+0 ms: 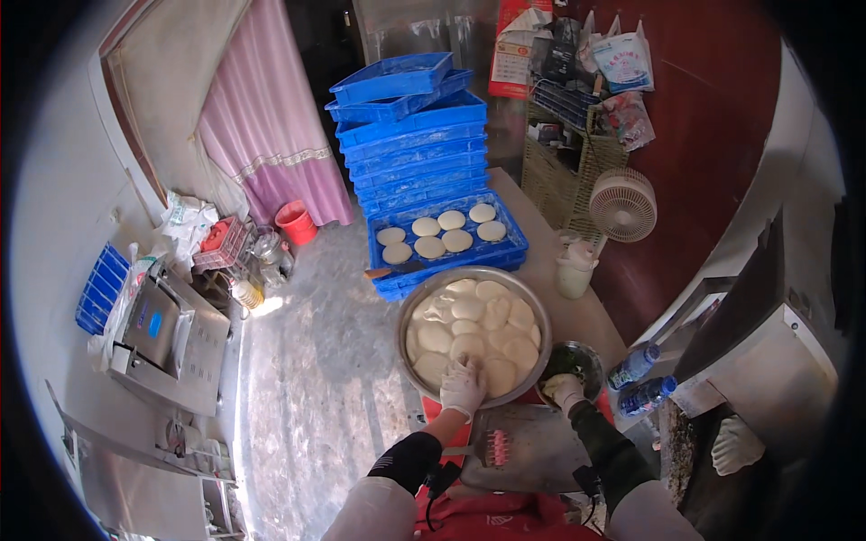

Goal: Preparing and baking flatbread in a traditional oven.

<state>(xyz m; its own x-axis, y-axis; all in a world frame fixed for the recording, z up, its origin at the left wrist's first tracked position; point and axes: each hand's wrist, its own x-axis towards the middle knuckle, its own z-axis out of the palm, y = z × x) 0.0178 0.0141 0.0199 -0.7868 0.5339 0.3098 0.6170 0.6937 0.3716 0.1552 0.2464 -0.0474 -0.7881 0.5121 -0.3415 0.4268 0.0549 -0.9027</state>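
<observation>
We see a tan table (595,326) bearing a whitish tub (575,274), and grey floor (316,361) bearing a red bucket (296,224).

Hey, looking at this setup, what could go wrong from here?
The dough pieces lie packed against one another in the large metal bowl, so they might stick or stretch when one is lifted. The right hand is at the small bowl holding green contents; its glove could carry green bits onto the dough nearby. The topmost blue tray sits askew on the tall stack, so a bump might make it slide.
</observation>
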